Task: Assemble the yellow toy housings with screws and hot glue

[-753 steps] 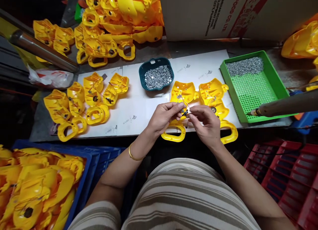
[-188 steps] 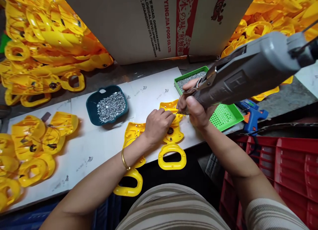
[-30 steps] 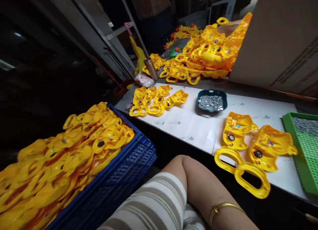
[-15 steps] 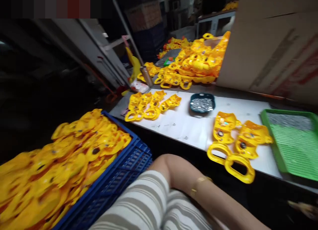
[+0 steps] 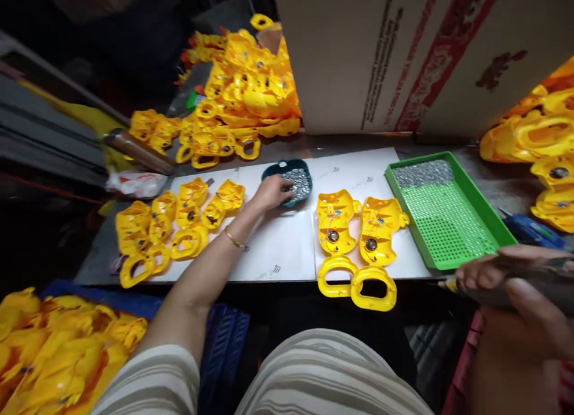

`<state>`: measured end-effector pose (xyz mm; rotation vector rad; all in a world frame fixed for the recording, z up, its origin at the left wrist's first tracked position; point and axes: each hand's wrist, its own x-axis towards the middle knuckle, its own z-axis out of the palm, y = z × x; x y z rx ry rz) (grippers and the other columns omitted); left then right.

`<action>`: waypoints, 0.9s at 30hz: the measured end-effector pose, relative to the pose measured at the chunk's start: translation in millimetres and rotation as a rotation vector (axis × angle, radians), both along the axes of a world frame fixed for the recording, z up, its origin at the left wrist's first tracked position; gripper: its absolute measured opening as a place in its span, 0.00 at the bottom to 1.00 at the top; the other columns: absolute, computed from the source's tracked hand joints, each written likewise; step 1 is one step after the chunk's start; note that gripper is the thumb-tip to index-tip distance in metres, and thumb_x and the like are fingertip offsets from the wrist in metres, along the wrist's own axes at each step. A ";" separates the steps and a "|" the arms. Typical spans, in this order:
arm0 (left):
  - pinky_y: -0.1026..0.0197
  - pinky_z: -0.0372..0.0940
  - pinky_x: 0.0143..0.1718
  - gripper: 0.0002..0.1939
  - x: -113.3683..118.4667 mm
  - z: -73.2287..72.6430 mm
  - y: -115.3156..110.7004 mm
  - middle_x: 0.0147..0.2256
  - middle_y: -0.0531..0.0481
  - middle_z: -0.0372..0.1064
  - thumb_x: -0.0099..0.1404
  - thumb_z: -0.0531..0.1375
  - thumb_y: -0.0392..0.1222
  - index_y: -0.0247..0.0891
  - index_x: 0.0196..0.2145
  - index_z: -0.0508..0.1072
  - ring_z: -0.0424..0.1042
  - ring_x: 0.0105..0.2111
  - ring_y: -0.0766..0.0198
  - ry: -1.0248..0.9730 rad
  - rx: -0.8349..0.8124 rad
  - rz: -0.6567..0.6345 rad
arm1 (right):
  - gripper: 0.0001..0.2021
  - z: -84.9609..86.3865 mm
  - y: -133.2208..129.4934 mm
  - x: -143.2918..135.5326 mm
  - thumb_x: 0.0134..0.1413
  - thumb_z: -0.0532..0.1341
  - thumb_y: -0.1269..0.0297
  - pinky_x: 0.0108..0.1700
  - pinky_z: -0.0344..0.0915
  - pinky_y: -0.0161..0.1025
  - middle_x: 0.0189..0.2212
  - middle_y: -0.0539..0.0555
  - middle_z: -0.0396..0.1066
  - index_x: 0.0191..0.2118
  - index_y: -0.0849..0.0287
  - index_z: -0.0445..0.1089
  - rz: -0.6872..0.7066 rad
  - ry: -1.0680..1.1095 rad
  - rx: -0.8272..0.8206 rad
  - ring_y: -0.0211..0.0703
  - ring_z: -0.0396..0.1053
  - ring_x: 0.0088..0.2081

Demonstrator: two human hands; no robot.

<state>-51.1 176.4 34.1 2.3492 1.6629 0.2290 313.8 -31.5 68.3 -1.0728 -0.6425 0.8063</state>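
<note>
Nearest, at the left, a blue plastic crate (image 5: 143, 301) holds a heap of yellow plastic parts (image 5: 63, 367); part of a red plastic crate (image 5: 464, 355) shows at the right. The right hand (image 5: 515, 283) has its grip closed around a dark grey, elongated handheld driver (image 5: 487, 296), its tip pointing left, close to the near edge of the surface (image 5: 470, 173).

On a white sheet (image 5: 278, 247) lie two open yellow plastic half-shells (image 5: 379, 220) with wires and round metallic discs inside; their loop handles (image 5: 373, 305) overhang the near edge. More yellow half-shells (image 5: 133, 226) sit grouped at the left.

Beyond the bare front of the sheet, the left hand (image 5: 274, 192) reaches into a dark teal plastic bowl (image 5: 268, 170), its bent fingers at the small silver metal pieces (image 5: 299, 182); whether its grip has caught any cannot be told.

Right of the two half-shells is a green perforated plastic tray (image 5: 487, 214), more small silver pieces at its far end, with a blue tool (image 5: 533, 229) just beside it. Farther back stand a large printed cardboard box (image 5: 341, 62) and piled yellow parts (image 5: 264, 104).
</note>
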 end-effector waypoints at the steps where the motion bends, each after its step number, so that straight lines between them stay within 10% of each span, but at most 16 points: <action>1: 0.54 0.65 0.37 0.09 0.5 -3.1 4.5 0.32 0.44 0.77 0.58 0.66 0.42 0.38 0.36 0.81 0.72 0.32 0.57 -0.019 -0.028 -0.019 | 0.14 -1.2 2.2 -1.5 0.32 0.72 0.60 0.19 0.62 0.53 0.14 0.54 0.63 0.33 0.52 0.78 0.041 -0.059 0.015 0.46 0.62 0.16; 13: 0.57 0.67 0.38 0.09 18.8 4.3 -2.5 0.30 0.53 0.77 0.56 0.69 0.49 0.42 0.32 0.82 0.73 0.31 0.62 -0.428 0.138 0.180 | 0.16 -5.2 10.6 5.0 0.53 0.65 0.60 0.27 0.70 0.44 0.23 0.51 0.70 0.48 0.55 0.72 0.420 -0.308 0.147 0.44 0.70 0.24; 18: 0.62 0.71 0.29 0.14 77.6 22.8 -88.6 0.32 0.54 0.79 0.53 0.71 0.49 0.41 0.35 0.82 0.74 0.26 0.66 -0.756 -0.101 0.237 | 0.15 -5.2 22.8 -11.5 0.52 0.65 0.63 0.25 0.68 0.41 0.20 0.47 0.66 0.47 0.55 0.72 0.311 -0.247 0.231 0.40 0.66 0.21; 22: 0.64 0.71 0.23 0.14 131.7 14.1 -160.7 0.26 0.49 0.78 0.50 0.71 0.47 0.38 0.33 0.83 0.71 0.20 0.68 -1.092 -0.724 0.320 | 0.09 16.5 23.5 -33.7 0.52 0.64 0.62 0.20 0.65 0.41 0.18 0.47 0.62 0.40 0.55 0.73 0.222 -0.140 0.320 0.39 0.61 0.18; 27: 0.71 0.65 0.20 0.14 154.9 -0.4 -180.5 0.21 0.51 0.74 0.48 0.73 0.44 0.36 0.33 0.83 0.66 0.17 0.74 -1.262 -0.893 0.324 | 0.08 39.5 11.9 -51.8 0.53 0.64 0.62 0.19 0.63 0.40 0.18 0.47 0.61 0.40 0.56 0.71 0.253 -0.035 0.383 0.38 0.60 0.17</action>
